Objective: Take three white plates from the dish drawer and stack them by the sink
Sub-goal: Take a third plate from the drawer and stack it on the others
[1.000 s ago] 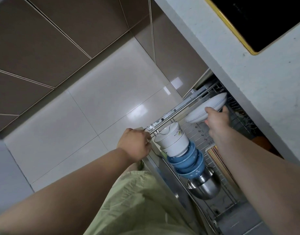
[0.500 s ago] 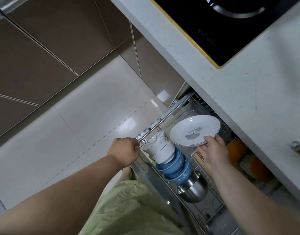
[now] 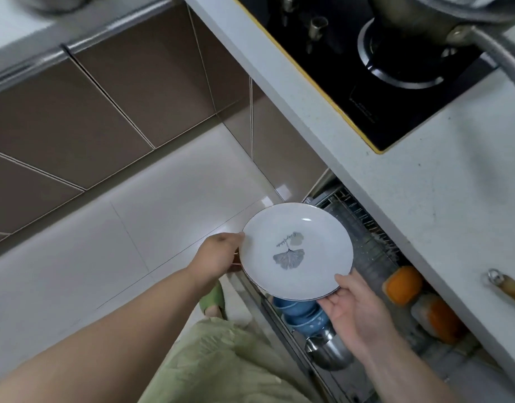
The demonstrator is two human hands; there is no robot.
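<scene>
The white plate point(image 3: 296, 251) with its grey leaf print sits face-up above the open dish drawer point(image 3: 363, 228), the left hand point(image 3: 218, 254) gripping its left rim, the right hand point(image 3: 356, 311) its near rim.

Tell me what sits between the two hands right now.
In the head view, the white plate spans the gap: the left hand grips its left rim and the right hand its lower right edge.
</scene>
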